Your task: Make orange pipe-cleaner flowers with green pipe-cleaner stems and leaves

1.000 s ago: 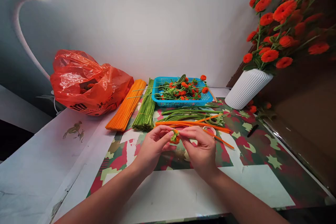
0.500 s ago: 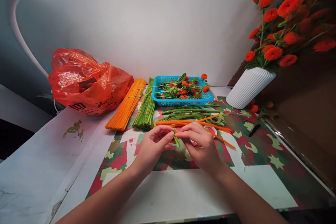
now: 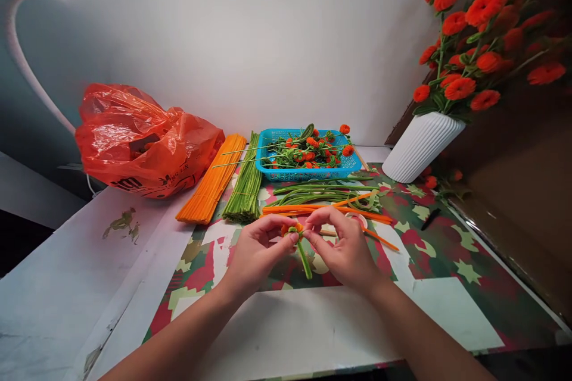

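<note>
My left hand (image 3: 259, 249) and my right hand (image 3: 342, 245) meet over the patterned mat (image 3: 429, 244), both pinching a small orange and green pipe-cleaner flower (image 3: 295, 231). Its green stem (image 3: 305, 262) hangs down between my hands toward me. Loose orange and green pipe cleaners (image 3: 326, 201) lie just beyond my fingers.
A bundle of orange pipe cleaners (image 3: 210, 181) and a green bundle (image 3: 245, 187) lie at the back left beside an orange plastic bag (image 3: 143, 140). A blue basket (image 3: 272, 174) holds finished flowers. A white vase (image 3: 420, 146) of orange flowers stands at the right. A dark pen-like object (image 3: 429, 219) lies on the mat.
The green stem has swung out from between my fingers and now points down toward me. My hands have shifted slightly farther from me and the orange head is turned up.
</note>
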`<state>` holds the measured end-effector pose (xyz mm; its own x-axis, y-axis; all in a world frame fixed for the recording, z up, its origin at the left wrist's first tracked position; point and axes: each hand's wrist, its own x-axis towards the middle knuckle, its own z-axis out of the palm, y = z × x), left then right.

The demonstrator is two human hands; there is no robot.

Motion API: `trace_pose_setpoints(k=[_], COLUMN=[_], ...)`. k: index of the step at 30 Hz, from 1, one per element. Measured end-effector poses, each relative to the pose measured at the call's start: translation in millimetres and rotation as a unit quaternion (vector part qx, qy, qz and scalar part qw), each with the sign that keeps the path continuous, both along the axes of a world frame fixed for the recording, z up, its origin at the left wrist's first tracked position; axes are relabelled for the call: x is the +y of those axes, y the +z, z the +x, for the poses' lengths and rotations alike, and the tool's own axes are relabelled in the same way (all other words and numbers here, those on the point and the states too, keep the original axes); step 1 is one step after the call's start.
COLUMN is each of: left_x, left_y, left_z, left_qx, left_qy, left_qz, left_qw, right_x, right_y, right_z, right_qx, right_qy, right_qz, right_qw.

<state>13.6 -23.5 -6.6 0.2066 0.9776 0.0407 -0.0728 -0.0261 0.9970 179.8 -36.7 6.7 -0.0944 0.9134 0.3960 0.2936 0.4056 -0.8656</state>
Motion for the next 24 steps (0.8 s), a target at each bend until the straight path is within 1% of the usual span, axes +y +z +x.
trace_pose_setpoints(k=[2, 3, 5, 6, 7, 8, 9, 10, 11, 12, 13, 14, 15, 16, 18, 20, 22, 24], left_x=[-3, -4, -5, -5, -5, -4, -2, 0, 2, 4, 6, 7, 8, 9, 10, 9, 7, 4], left_y=[1.2, 2.1, 3.9, 4.7, 5.3, 5.7, 6.0, 6.0, 6.0, 5.9, 5.8, 5.8, 5.9, 6.0, 6.3, 6.3, 5.8, 4.6], left_z=[-1, -2, -3, -3, -3, -3, -3, -3, -3, -3, -3, -3, -3, -3, -3, -3, -4, -4], left_qx=[0.058, 0.087, 0.128, 0.134, 0.129, 0.112, 0.085, 0.051, 0.014, -0.022, -0.053, -0.076, -0.091, -0.099, -0.099, -0.085, -0.055, -0.003], left_qy=[0.015, 0.021, 0.022, 0.021, 0.021, 0.021, 0.021, 0.018, 0.014, 0.008, 0.001, -0.006, -0.014, -0.024, -0.043, -0.054, -0.049, -0.032], left_qz=[0.102, 0.158, 0.238, 0.251, 0.239, 0.202, 0.146, 0.079, 0.009, -0.054, -0.106, -0.145, -0.175, -0.2, -0.233, -0.241, -0.208, -0.13], left_qw=[0.993, 0.983, 0.962, 0.959, 0.962, 0.973, 0.985, 0.995, 1.0, 0.998, 0.993, 0.986, 0.98, 0.975, 0.966, 0.965, 0.975, 0.991], right_x=[1, 1, 2, 2, 1, 1, 1, 0, 0, 0, 1, 1, 2, 3, 4, 5, 4, 3], right_y=[-0.9, -1.1, -1.2, -0.9, -0.4, 0.2, 1.0, 1.7, 2.4, 2.8, 2.8, 2.2, 1.2, -0.3, -3.6, -6.3, -7.5, -8.0], right_z=[-3, -4, -4, -4, -3, -2, -1, 1, 2, 4, 6, 8, 10, 11, 12, 10, 7, 2], right_qx=[0.081, 0.124, 0.194, 0.214, 0.223, 0.223, 0.205, 0.168, 0.113, 0.044, -0.032, -0.103, -0.161, -0.204, -0.256, -0.281, -0.287, -0.261], right_qy=[0.011, 0.027, 0.065, 0.081, 0.088, 0.08, 0.057, 0.027, -0.001, -0.02, -0.029, -0.028, -0.021, -0.017, -0.018, -0.016, -0.018, -0.024], right_qz=[-0.105, -0.166, -0.284, -0.327, -0.35, -0.345, -0.311, -0.248, -0.16, -0.063, 0.029, 0.108, 0.167, 0.209, 0.252, 0.266, 0.247, 0.181], right_qw=[0.991, 0.978, 0.937, 0.917, 0.906, 0.908, 0.926, 0.954, 0.981, 0.997, 0.999, 0.988, 0.972, 0.956, 0.933, 0.922, 0.925, 0.948])
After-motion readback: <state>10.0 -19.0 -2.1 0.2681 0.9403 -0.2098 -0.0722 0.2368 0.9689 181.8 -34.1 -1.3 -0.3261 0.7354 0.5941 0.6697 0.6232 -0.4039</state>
